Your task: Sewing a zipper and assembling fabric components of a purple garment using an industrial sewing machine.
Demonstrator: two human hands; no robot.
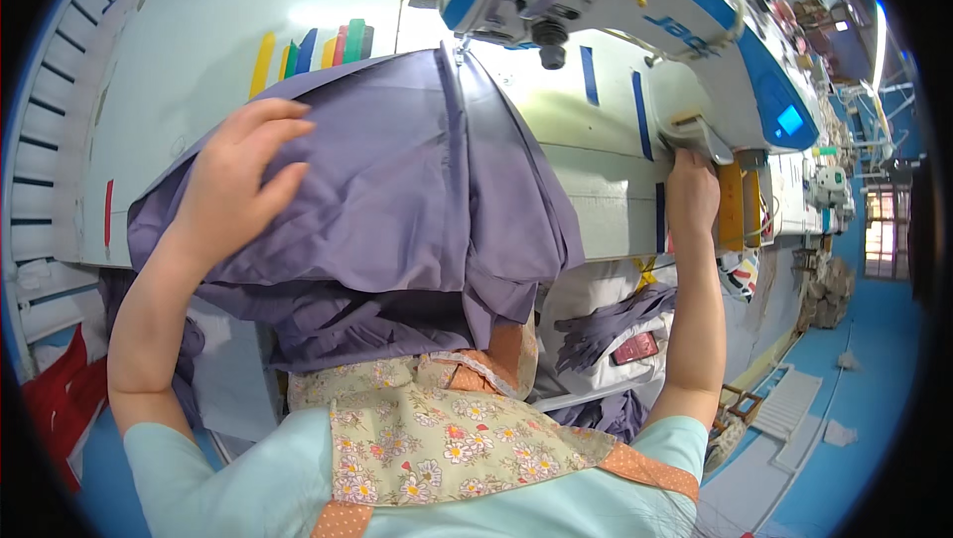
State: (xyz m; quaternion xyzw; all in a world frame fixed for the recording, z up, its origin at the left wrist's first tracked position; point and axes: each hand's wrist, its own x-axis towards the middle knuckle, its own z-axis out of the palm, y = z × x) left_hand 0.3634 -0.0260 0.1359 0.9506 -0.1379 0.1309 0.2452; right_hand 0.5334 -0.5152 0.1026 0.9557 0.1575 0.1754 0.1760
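Head view: purple cloth [367, 181] spreads over the bench, its far tip under the sewing machine [685, 2]. Left of the machine, the left hand [238, 169] is loosely open over the cloth, gripping nothing. Just before the machine's right end, the right hand [692, 191] hides its fingertips; I cannot tell its grip.

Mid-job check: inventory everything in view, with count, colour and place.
Sewing machine: one, white and blue, upper right
Screen: one, lit blue, machine's right end
Fabric: one large piece, purple, running under sewing machine
Table: one, pale, beneath fabric
Coloured strips: several, mixed, table's far left
Blue strips: three, blue, table's right side
Red strips: at least two, red, table's far and left sides
Loose fabric: count unclear, purple, below table edge
Red cloth: one, red, lower left
Apron: one, floral green, lower centre
Left grip: one, bare, open over fabric
Right grip: one, bare, at grey metal part, hold unclear
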